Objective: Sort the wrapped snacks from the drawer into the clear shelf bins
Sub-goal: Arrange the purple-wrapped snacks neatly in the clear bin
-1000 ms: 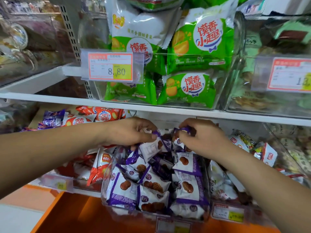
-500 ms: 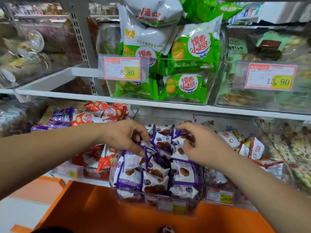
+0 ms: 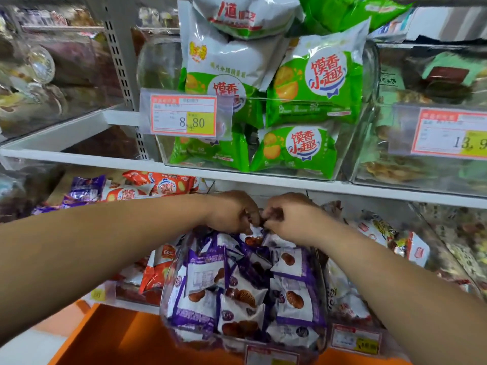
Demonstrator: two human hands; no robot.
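Note:
A clear shelf bin (image 3: 168, 306) on the lower shelf is heaped with several purple-and-white wrapped snacks (image 3: 242, 291). Both my hands reach over its back end, side by side and almost touching. My left hand (image 3: 232, 212) has its fingers curled down onto the packets at the rear of the pile. My right hand (image 3: 287, 214) pinches a small purple packet at the same spot. The packets under the fingers are mostly hidden.
Left of the bin lie red and orange snack packs (image 3: 155, 270); right of it, white packs (image 3: 379, 230) in another bin. The upper shelf (image 3: 79, 162) carries a clear bin of green bags (image 3: 316, 83) with price tags (image 3: 184, 114). An orange drawer edge (image 3: 110, 335) sits below.
Both hands have drawn together toward the back of the purple pile and their fingers have curled tighter. The view has shifted closer to the shelf.

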